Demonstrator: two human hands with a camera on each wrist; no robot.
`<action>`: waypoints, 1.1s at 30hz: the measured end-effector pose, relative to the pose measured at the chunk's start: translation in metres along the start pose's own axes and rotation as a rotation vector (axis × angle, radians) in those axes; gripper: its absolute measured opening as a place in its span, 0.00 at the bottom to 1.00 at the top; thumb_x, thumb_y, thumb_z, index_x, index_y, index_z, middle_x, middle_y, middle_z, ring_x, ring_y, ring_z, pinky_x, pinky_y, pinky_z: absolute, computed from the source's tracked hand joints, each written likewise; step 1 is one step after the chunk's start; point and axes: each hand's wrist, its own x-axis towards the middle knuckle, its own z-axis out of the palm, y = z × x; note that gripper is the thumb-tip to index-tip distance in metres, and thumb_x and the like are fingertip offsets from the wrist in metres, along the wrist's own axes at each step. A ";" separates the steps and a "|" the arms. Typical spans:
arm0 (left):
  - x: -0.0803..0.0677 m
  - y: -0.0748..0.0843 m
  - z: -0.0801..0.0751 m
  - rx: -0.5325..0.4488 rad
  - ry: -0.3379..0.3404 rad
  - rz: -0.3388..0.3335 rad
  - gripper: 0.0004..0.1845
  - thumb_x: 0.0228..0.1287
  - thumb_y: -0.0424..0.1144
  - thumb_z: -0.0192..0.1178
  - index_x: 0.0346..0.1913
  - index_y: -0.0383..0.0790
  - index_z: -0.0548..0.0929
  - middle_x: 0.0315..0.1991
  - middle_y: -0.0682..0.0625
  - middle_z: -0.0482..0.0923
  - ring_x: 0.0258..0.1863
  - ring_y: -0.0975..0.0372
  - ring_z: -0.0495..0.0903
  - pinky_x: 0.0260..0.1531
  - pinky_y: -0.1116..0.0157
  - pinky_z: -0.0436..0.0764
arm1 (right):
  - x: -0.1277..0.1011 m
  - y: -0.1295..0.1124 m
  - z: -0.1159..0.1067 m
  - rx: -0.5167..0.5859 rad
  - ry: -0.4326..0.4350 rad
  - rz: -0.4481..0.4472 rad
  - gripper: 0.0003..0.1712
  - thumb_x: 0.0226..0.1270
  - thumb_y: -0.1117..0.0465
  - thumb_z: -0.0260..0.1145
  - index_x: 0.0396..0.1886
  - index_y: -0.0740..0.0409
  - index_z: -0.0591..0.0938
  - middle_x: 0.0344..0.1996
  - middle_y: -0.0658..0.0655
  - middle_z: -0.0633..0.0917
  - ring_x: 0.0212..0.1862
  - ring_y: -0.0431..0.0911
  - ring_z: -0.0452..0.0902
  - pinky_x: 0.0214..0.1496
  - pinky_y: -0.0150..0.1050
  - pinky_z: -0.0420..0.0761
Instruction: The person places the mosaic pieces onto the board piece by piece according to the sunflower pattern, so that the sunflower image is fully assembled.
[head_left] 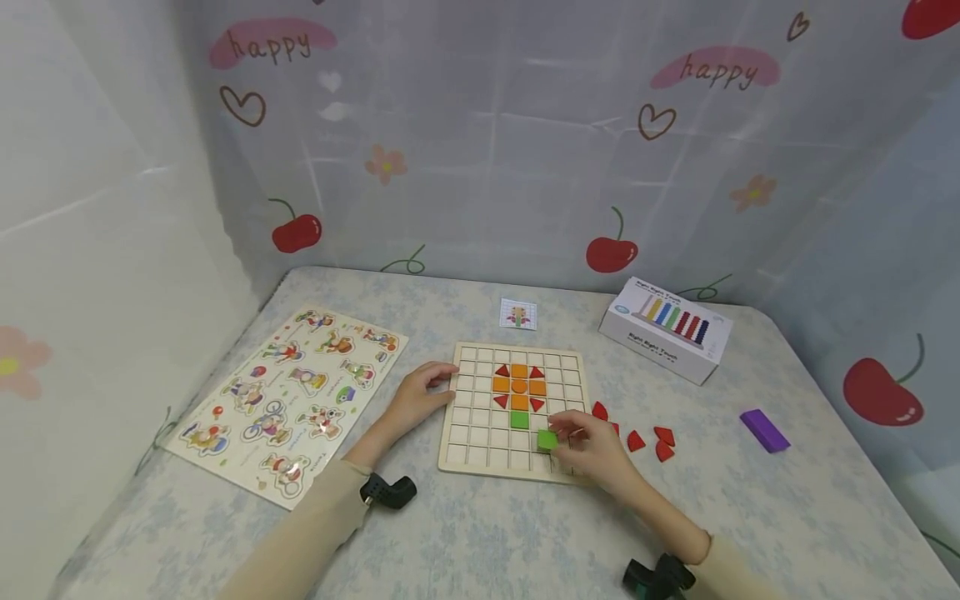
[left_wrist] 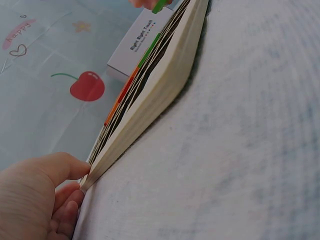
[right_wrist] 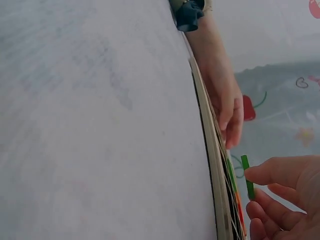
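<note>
A wooden grid board (head_left: 467,437) lies flat on the table. On it orange squares, an orange round-marked centre piece (head_left: 519,387) and red triangular pieces (head_left: 502,371) form a flower-like pattern, with one green square tile (head_left: 519,420) just below. My left hand (head_left: 415,398) holds the board's left edge; in the left wrist view the thumb (left_wrist: 67,167) is on top and the fingers are curled at the side. My right hand (head_left: 596,450) pinches another green square tile (right_wrist: 247,175) between thumb and fingers, above the board's lower right part. The tile is apart from the board.
Several loose red pieces (head_left: 636,440) lie right of the board, and a purple block (head_left: 764,431) farther right. Behind stand a white box (head_left: 663,333) and a small pattern card (head_left: 518,314). A picture puzzle board (head_left: 288,400) lies at left. Curtains surround the table.
</note>
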 end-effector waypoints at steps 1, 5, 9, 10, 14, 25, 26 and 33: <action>0.000 -0.001 0.000 0.001 -0.001 0.002 0.21 0.62 0.35 0.63 0.60 0.43 0.78 0.59 0.47 0.76 0.56 0.56 0.76 0.60 0.56 0.75 | 0.003 -0.002 0.004 0.002 -0.013 -0.009 0.21 0.52 0.68 0.72 0.48 0.60 0.82 0.38 0.54 0.85 0.38 0.43 0.77 0.40 0.28 0.79; 0.000 -0.001 0.000 0.006 -0.002 0.005 0.21 0.62 0.35 0.63 0.60 0.43 0.78 0.59 0.47 0.76 0.56 0.56 0.76 0.60 0.56 0.75 | 0.011 -0.006 0.019 0.011 -0.048 -0.055 0.19 0.51 0.69 0.72 0.46 0.61 0.82 0.36 0.55 0.85 0.37 0.43 0.77 0.39 0.29 0.79; 0.000 0.002 0.000 0.005 0.004 0.002 0.21 0.62 0.34 0.63 0.60 0.42 0.78 0.58 0.47 0.76 0.56 0.56 0.76 0.59 0.56 0.75 | 0.015 -0.006 0.027 0.000 -0.058 -0.086 0.18 0.52 0.70 0.72 0.45 0.61 0.82 0.36 0.55 0.85 0.37 0.41 0.77 0.39 0.28 0.79; 0.000 0.002 0.000 0.006 0.005 0.000 0.21 0.62 0.34 0.62 0.59 0.42 0.78 0.58 0.47 0.76 0.56 0.55 0.76 0.59 0.56 0.75 | 0.015 -0.006 0.028 -0.004 -0.058 -0.093 0.17 0.53 0.69 0.72 0.45 0.61 0.82 0.37 0.55 0.85 0.37 0.41 0.77 0.40 0.28 0.79; 0.000 0.002 0.000 0.007 0.005 -0.002 0.21 0.62 0.34 0.62 0.59 0.42 0.78 0.58 0.47 0.77 0.56 0.56 0.76 0.59 0.56 0.75 | 0.017 -0.007 0.031 -0.003 -0.048 -0.106 0.16 0.53 0.70 0.71 0.44 0.61 0.82 0.37 0.55 0.84 0.37 0.43 0.77 0.40 0.29 0.80; 0.001 0.004 -0.001 0.014 0.010 -0.002 0.21 0.63 0.34 0.62 0.59 0.43 0.78 0.58 0.48 0.76 0.56 0.56 0.76 0.59 0.56 0.75 | 0.020 -0.007 0.030 0.000 -0.047 -0.091 0.15 0.54 0.72 0.70 0.43 0.60 0.83 0.36 0.54 0.84 0.36 0.41 0.76 0.37 0.27 0.79; 0.001 0.004 -0.001 0.013 0.007 -0.006 0.21 0.63 0.34 0.62 0.59 0.43 0.78 0.58 0.48 0.76 0.56 0.56 0.76 0.60 0.57 0.75 | 0.020 -0.007 0.029 -0.001 -0.048 -0.090 0.15 0.54 0.72 0.70 0.43 0.60 0.83 0.36 0.54 0.84 0.36 0.41 0.76 0.38 0.27 0.79; -0.001 0.001 -0.001 0.003 -0.001 0.007 0.21 0.63 0.35 0.62 0.60 0.42 0.78 0.59 0.48 0.76 0.56 0.56 0.75 0.60 0.56 0.75 | 0.007 -0.007 0.014 0.012 -0.058 -0.046 0.14 0.57 0.69 0.68 0.45 0.59 0.83 0.39 0.56 0.85 0.39 0.43 0.78 0.42 0.28 0.81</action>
